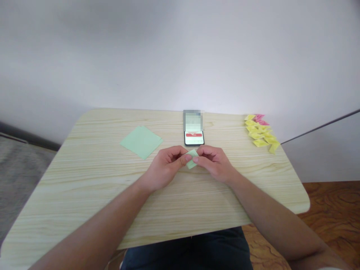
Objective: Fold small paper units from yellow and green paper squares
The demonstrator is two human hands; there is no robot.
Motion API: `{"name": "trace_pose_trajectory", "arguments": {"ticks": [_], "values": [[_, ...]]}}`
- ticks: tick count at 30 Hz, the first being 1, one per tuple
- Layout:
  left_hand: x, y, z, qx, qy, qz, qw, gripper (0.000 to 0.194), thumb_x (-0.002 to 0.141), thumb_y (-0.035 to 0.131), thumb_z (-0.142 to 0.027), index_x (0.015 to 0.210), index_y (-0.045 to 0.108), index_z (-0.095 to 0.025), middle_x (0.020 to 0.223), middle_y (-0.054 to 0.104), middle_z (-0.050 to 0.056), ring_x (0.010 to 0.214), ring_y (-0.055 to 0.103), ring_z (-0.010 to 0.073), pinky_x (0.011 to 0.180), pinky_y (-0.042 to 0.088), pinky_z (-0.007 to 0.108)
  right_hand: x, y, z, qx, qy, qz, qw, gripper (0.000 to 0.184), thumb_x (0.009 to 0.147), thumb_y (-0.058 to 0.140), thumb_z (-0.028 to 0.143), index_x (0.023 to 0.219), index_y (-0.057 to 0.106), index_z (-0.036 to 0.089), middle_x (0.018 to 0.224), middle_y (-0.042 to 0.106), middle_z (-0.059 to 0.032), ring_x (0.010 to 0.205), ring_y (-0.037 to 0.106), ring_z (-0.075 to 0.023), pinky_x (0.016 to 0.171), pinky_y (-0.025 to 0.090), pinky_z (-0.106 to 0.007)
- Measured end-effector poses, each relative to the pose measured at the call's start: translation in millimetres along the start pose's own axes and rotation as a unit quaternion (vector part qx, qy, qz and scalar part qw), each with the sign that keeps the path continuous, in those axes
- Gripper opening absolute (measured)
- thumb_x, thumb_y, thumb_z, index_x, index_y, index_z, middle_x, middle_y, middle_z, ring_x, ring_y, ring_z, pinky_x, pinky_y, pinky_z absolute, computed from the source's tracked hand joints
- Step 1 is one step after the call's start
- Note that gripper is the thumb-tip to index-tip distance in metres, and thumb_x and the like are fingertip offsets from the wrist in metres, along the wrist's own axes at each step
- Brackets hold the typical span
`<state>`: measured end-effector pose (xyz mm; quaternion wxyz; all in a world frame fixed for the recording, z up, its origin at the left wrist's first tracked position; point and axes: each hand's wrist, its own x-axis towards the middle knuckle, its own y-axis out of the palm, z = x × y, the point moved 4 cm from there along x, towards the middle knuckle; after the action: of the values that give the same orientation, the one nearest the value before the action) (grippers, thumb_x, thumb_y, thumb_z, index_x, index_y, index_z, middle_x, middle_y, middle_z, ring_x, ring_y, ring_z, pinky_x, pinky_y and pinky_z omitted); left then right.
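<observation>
Pale wall (180, 56) fills upper frame; wood-grain table (84, 180) spans the middle and lower frame. Left hand (164, 167) and right hand (216, 161) near centre, both in a pinch grip. Green sheets (141, 142), overlapping, left of centre. Yellow folded pieces (255, 135) clustered at right. Phone (194, 140) lies upper centre, screen lit. Pink folded pieces (262, 122) beside the yellow. Smallest: folded green paper (192, 153), frame centre, grasped by both hands.

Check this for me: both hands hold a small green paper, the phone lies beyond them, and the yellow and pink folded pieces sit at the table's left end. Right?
No: the head view shows the yellow and pink folded pieces at the right end of the table. The left hand and right hand do hold the small green paper, with the phone beyond.
</observation>
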<state>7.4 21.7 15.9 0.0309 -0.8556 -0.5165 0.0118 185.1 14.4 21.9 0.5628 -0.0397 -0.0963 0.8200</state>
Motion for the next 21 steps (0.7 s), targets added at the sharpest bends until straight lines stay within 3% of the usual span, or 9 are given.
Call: {"name": "trace_pose_trajectory", "arguments": {"ticks": [4, 8, 12, 17, 21], "values": [[0.9, 0.3, -0.6, -0.007, -0.004, 0.017, 1.0, 0.032, 0.095, 0.064, -0.043, 0.078, 0.062, -0.015, 0.073, 0.053, -0.002, 0.071, 0.046, 0.0113, 0.066, 0.036, 0.025, -0.5, 0.4, 3.6, -0.001, 0.0, 0.014, 1.0, 0.03, 0.094, 0.065, 0.038, 0.072, 0.058, 0.019, 0.065, 0.046, 0.0045, 0.061, 0.04, -0.0104, 0.057, 0.03, -0.026], [1.7, -1.3, 1.2, -0.01, -0.016, -0.023, 1.0, 0.033, 0.091, 0.069, -0.045, 0.078, 0.061, -0.016, 0.072, 0.053, -0.002, 0.07, 0.045, 0.0113, 0.063, 0.034, 0.025, 0.6, -1.8, 2.3, 0.01, 0.011, -0.039, 0.999, 0.032, 0.094, 0.067, 0.041, 0.071, 0.057, 0.02, 0.062, 0.046, 0.0048, 0.057, 0.037, -0.0102, 0.054, 0.028, -0.026], [0.9, 2.0, 5.7, 0.012, -0.029, -0.01, 0.999, 0.034, 0.09, 0.07, -0.045, 0.075, 0.058, -0.016, 0.071, 0.05, -0.003, 0.068, 0.043, 0.0112, 0.062, 0.032, 0.026, 2.5, -5.6, -0.5, 0.036, 0.001, -0.087, 0.996, 0.032, 0.093, 0.068, 0.041, 0.071, 0.06, 0.02, 0.062, 0.054, 0.0033, 0.058, 0.044, -0.011, 0.057, 0.035, -0.027], [-0.3, 1.8, 2.5, 0.02, -0.015, 0.003, 1.0, 0.035, 0.095, 0.063, -0.041, 0.071, 0.057, -0.017, 0.07, 0.05, -0.002, 0.07, 0.043, 0.012, 0.066, 0.032, 0.028, 3.3, -7.8, -4.6, 0.057, 0.006, -0.083, 0.995, 0.029, 0.09, 0.073, 0.04, 0.07, 0.064, 0.02, 0.062, 0.057, 0.0029, 0.058, 0.048, -0.0111, 0.056, 0.037, -0.026], [-0.6, 0.9, -3.0, -0.016, -0.039, 0.033, 0.999, 0.034, 0.092, 0.064, -0.035, 0.066, 0.054, -0.017, 0.066, 0.047, -0.003, 0.067, 0.041, 0.0121, 0.064, 0.03, 0.029, 3.5, -8.4, -5.6, 0.095, 0.011, -0.066, 0.993, 0.021, 0.089, 0.073, 0.04, 0.083, 0.07, 0.021, 0.07, 0.063, 0.0015, 0.063, 0.056, -0.013, 0.061, 0.044, -0.027]]}}
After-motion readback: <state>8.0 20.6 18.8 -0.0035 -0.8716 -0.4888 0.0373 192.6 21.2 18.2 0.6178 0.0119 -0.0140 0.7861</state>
